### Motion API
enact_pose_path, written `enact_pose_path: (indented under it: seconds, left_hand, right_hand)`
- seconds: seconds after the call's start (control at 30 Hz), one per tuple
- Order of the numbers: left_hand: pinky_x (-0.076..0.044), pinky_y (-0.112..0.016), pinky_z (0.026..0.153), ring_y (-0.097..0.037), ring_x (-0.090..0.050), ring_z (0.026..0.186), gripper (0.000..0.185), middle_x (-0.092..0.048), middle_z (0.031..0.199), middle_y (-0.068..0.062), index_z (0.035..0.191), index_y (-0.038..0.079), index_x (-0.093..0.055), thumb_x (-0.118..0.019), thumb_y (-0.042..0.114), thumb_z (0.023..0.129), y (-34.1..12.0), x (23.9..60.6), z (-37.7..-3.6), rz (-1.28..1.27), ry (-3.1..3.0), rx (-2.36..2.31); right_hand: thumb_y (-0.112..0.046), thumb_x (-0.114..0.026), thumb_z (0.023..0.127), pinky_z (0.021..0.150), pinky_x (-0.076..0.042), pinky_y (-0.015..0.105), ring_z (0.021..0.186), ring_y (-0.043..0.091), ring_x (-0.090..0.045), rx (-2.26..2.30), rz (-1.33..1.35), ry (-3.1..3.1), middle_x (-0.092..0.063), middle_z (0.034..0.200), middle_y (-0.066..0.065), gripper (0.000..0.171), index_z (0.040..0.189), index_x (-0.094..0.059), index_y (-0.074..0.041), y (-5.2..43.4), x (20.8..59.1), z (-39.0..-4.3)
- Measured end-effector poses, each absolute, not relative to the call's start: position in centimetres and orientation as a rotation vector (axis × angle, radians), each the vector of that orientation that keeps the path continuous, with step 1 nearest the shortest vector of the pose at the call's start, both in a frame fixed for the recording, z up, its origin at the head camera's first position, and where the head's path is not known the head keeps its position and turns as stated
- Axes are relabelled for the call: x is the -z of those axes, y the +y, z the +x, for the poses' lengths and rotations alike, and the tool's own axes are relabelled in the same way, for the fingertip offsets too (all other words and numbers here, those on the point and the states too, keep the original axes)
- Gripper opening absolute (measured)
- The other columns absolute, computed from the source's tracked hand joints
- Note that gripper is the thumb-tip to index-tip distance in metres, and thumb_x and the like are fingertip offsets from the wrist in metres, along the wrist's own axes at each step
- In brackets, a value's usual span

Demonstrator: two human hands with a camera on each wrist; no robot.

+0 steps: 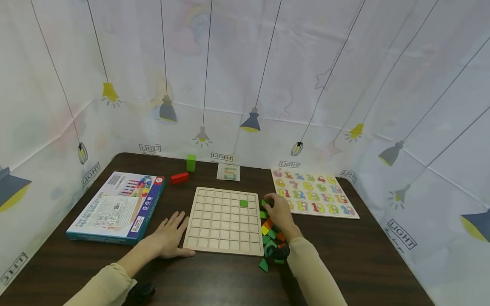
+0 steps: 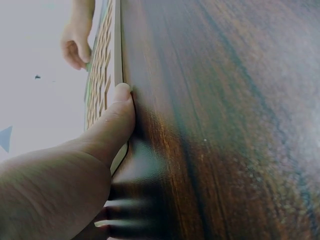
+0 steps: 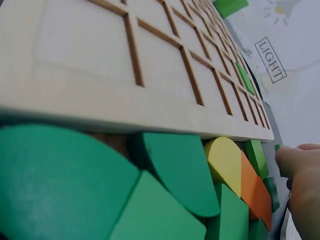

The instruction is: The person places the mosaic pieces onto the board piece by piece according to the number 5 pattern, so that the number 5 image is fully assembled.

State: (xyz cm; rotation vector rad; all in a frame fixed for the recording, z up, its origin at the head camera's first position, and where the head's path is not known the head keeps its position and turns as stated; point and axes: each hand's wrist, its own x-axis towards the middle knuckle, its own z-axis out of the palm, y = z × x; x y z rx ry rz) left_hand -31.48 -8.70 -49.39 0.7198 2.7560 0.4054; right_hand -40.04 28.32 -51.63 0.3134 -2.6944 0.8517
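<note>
A wooden grid board (image 1: 222, 221) lies mid-table, with one green square block (image 1: 243, 203) set in a cell near its far right corner. My left hand (image 1: 171, 236) rests at the board's near left corner, fingers spread. In the left wrist view its thumb (image 2: 121, 94) touches the board's front edge. Just off the board's right side, my right hand (image 1: 280, 211) pinches a small green block (image 1: 264, 202), mostly hidden by the fingers. Below that hand, loose green, orange and yellow blocks (image 1: 269, 234) lie along the board's edge, some rounded, as the right wrist view shows.
A boxed toy set (image 1: 118, 206) lies at the left. Behind the board are a red block (image 1: 179, 178), an upright green block (image 1: 191, 163) and a small printed card (image 1: 228, 172). A number puzzle board (image 1: 314, 193) lies back right, before a curtain with printed lamps.
</note>
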Motion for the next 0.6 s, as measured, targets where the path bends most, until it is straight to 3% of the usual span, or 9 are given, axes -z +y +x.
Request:
enact_pose_path:
  seconds: [0.33,0.6]
  left_hand:
    - [-0.015,-0.059,0.108,-0.041,-0.01,0.14,0.112,-0.014,0.153,-0.025,0.147,-0.005,-0.022,-0.056,0.074,0.075,-8.7,49.8,-31.9,0.716,2.749,-0.341]
    - [-0.018,-0.06,0.106,-0.042,-0.013,0.139,0.107,-0.017,0.151,-0.026,0.146,-0.005,-0.025,-0.058,0.07,0.077,-8.7,49.3,-31.4,0.733,2.765,-0.372]
  right_hand:
    - [-0.005,-0.07,0.084,0.079,-0.051,0.04,0.095,0.025,-0.061,-0.876,0.373,-2.607,-0.064,0.104,0.012,0.026,0.109,-0.063,0.001,27.5,51.6,-40.5]
    - [-0.005,-0.069,0.086,0.082,-0.05,0.04,0.098,0.025,-0.06,-0.846,0.421,-2.609,-0.064,0.105,0.011,0.026,0.11,-0.063,0.0,26.0,51.4,-40.4]
